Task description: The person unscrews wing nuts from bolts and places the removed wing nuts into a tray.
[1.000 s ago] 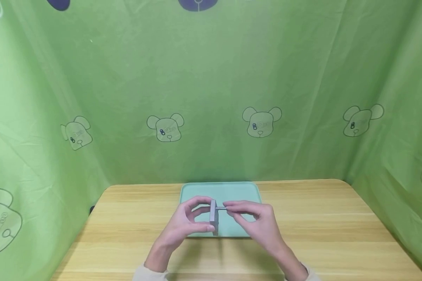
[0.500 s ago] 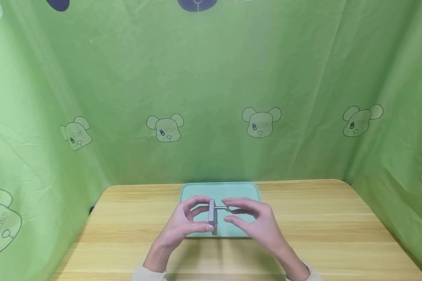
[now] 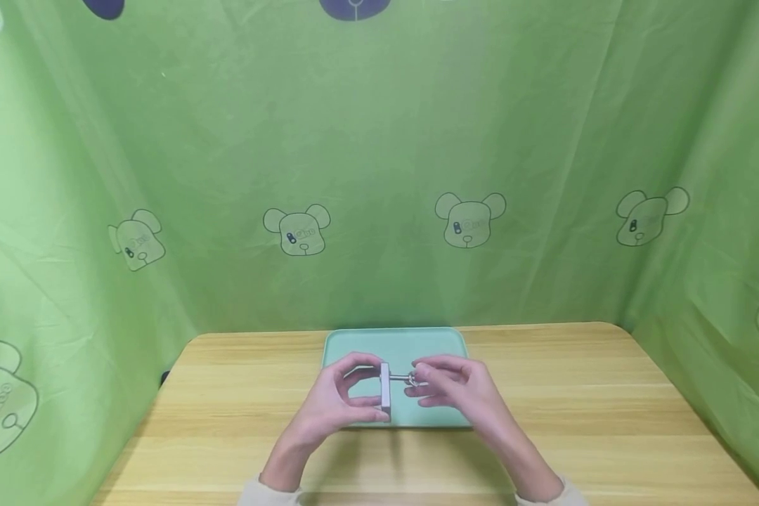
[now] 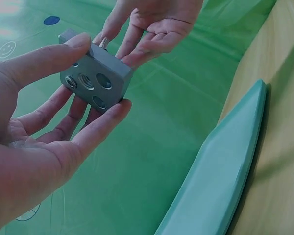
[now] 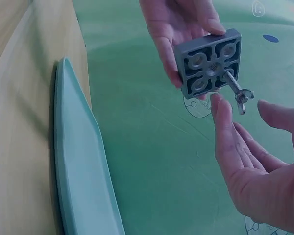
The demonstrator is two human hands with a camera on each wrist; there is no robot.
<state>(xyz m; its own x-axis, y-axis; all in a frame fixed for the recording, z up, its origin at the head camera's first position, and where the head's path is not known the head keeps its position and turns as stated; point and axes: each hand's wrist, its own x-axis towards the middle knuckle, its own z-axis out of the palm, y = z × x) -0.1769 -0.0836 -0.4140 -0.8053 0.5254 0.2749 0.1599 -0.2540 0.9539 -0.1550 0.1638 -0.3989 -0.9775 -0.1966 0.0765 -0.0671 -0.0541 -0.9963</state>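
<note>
My left hand (image 3: 329,400) grips a square grey block (image 3: 386,393) by its edges, between thumb and fingers, above the tray. One face of the block, in the right wrist view, is ribbed with several round holes; the other face (image 4: 95,88) is flat with holes, one threaded in the middle. A metal wing screw (image 5: 233,85) sticks out from a corner hole on the ribbed side, its winged head (image 5: 243,97) pointing toward my right hand (image 3: 468,383). The right hand's thumb and fingers stand around the wings, apart from them in the right wrist view.
A mint-green tray (image 3: 395,341) lies at the back of the wooden table (image 3: 563,393), beneath the hands. Green curtain (image 3: 379,140) with bear-head drawings surrounds the table on the back and both sides.
The right hand pinched the wing screw, then spread its fingers off it, and now its thumb has swung up beside the winged head. The left hand keeps its grip, the block turned slightly.
</note>
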